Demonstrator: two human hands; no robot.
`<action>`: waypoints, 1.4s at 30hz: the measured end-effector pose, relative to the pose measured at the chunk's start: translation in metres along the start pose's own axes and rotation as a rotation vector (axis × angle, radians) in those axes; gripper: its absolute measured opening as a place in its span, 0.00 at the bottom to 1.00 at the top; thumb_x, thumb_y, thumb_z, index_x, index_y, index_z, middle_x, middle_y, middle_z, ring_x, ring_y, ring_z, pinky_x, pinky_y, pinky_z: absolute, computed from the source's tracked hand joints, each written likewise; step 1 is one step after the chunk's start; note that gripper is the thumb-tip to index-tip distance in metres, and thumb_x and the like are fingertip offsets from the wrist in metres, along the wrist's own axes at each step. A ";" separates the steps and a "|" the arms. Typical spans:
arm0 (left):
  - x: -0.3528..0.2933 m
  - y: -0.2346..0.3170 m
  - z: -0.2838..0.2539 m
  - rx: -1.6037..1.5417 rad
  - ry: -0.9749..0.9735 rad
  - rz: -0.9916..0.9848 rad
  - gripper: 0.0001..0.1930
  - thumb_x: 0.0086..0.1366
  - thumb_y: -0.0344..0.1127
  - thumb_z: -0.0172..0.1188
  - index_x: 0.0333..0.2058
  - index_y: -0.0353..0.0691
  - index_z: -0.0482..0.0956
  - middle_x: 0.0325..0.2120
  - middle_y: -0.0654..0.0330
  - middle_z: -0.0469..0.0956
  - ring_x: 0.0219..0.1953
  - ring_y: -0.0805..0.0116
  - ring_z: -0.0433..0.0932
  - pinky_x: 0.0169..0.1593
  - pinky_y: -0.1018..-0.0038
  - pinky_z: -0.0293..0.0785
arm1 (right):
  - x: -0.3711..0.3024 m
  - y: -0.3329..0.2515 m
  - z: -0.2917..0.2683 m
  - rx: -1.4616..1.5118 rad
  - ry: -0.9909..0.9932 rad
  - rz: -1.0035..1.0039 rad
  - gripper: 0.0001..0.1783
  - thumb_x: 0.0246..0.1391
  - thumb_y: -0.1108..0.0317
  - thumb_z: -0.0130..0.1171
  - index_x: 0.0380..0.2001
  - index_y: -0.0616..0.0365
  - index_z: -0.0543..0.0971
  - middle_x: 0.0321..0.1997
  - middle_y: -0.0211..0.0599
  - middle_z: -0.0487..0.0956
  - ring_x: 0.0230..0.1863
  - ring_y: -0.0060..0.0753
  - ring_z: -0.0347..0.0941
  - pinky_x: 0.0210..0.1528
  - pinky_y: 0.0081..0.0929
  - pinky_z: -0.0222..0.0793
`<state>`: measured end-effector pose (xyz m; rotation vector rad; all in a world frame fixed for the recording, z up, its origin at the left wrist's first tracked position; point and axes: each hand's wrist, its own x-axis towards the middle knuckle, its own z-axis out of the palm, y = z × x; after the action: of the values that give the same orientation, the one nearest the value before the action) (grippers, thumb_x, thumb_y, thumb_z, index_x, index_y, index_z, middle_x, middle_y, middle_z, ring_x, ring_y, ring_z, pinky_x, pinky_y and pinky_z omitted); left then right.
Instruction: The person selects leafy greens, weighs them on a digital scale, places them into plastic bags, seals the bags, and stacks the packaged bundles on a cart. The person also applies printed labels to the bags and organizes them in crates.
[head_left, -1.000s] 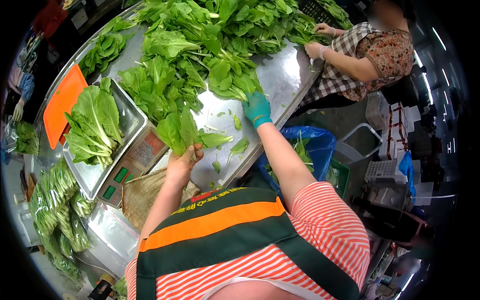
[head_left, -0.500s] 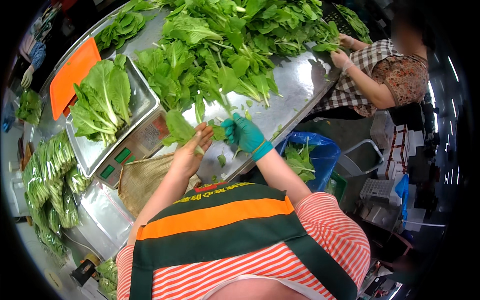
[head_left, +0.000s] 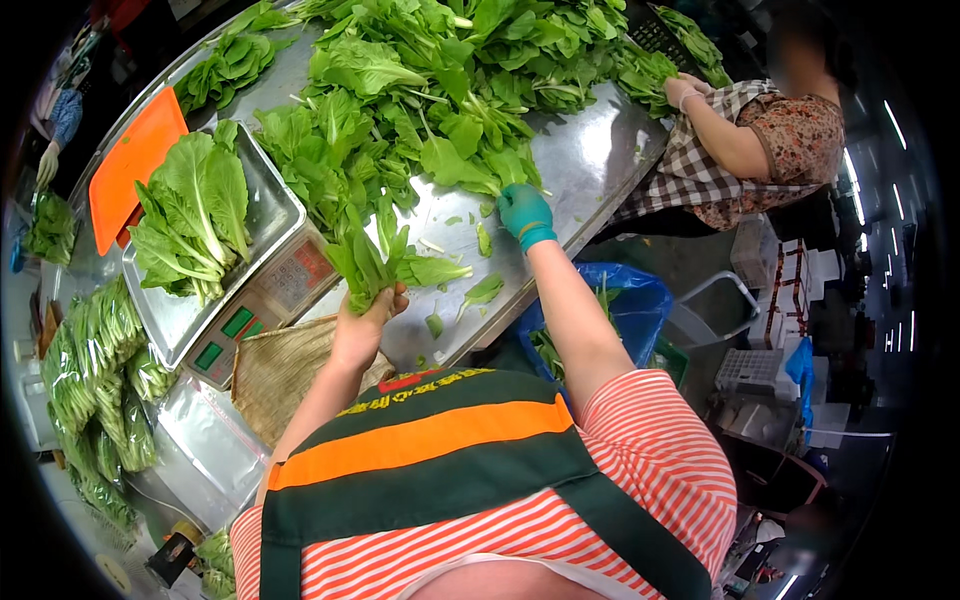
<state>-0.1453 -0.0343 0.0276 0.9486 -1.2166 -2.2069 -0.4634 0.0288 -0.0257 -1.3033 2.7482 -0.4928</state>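
My bare left hand (head_left: 368, 312) is wrapped round the stems of a small bunch of leafy greens (head_left: 362, 250), above the steel table's near edge. On my right hand (head_left: 525, 214) is a teal glove with a yellow band at the wrist. Its fingers are closed at the stem ends of greens along the near side of a large heap of leafy greens (head_left: 420, 110); the fingertips are partly hidden. Loose leaves (head_left: 484, 290) and scraps lie on the steel table (head_left: 590, 150) between my hands.
To the left, a scale (head_left: 262, 290) bears a metal tray (head_left: 172, 335) of larger greens (head_left: 200, 215), beside an orange board (head_left: 130, 170). Bagged greens (head_left: 95, 370) lie further left. A blue-lined bin (head_left: 640, 300) stands below my right arm. Another person (head_left: 740, 140) handles greens at the far right.
My right hand has moved away from my left, up and right to the heap. My left hand has turned and lowered slightly, its bunch now more upright. The other person's hands have drawn together.
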 end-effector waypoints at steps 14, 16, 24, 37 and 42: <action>0.014 -0.007 0.007 -0.201 0.171 0.131 0.15 0.56 0.25 0.59 0.43 0.35 0.70 0.37 0.61 0.73 0.38 0.70 0.72 0.45 0.71 0.68 | -0.111 -0.134 -0.010 1.532 -0.570 0.127 0.11 0.56 0.65 0.52 0.38 0.60 0.75 0.28 0.30 0.77 0.24 0.18 0.70 0.28 0.17 0.68; 0.010 0.004 0.011 -0.098 0.242 0.140 0.13 0.55 0.24 0.59 0.40 0.35 0.71 0.35 0.62 0.73 0.36 0.73 0.71 0.43 0.74 0.67 | -0.113 -0.141 -0.012 1.497 -0.612 0.078 0.10 0.55 0.67 0.54 0.38 0.60 0.75 0.28 0.29 0.77 0.26 0.18 0.70 0.30 0.16 0.67; -0.004 0.012 0.013 0.272 0.056 0.241 0.11 0.54 0.28 0.61 0.38 0.36 0.74 0.32 0.64 0.74 0.35 0.76 0.71 0.42 0.79 0.66 | -0.106 -0.141 -0.004 1.786 -0.445 0.460 0.10 0.55 0.68 0.53 0.38 0.61 0.75 0.28 0.31 0.77 0.25 0.20 0.70 0.29 0.16 0.67; 0.022 0.005 0.003 -0.069 0.043 0.147 0.19 0.55 0.24 0.58 0.47 0.32 0.68 0.43 0.55 0.74 0.44 0.67 0.73 0.49 0.73 0.68 | -0.049 -0.085 -0.007 1.009 -0.242 0.059 0.15 0.52 0.58 0.54 0.26 0.60 0.77 0.22 0.35 0.78 0.23 0.25 0.72 0.28 0.24 0.68; 0.008 0.006 -0.007 0.214 -0.128 -0.105 0.18 0.61 0.26 0.52 0.50 0.33 0.64 0.43 0.53 0.73 0.47 0.59 0.73 0.50 0.64 0.71 | 0.017 -0.007 0.006 0.053 -0.035 0.238 0.23 0.47 0.45 0.54 0.24 0.57 0.78 0.26 0.47 0.77 0.26 0.48 0.73 0.32 0.37 0.69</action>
<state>-0.1454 -0.0465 0.0269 0.9853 -1.5182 -2.2826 -0.4680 0.0096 -0.0281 -0.9467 2.7895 -0.5132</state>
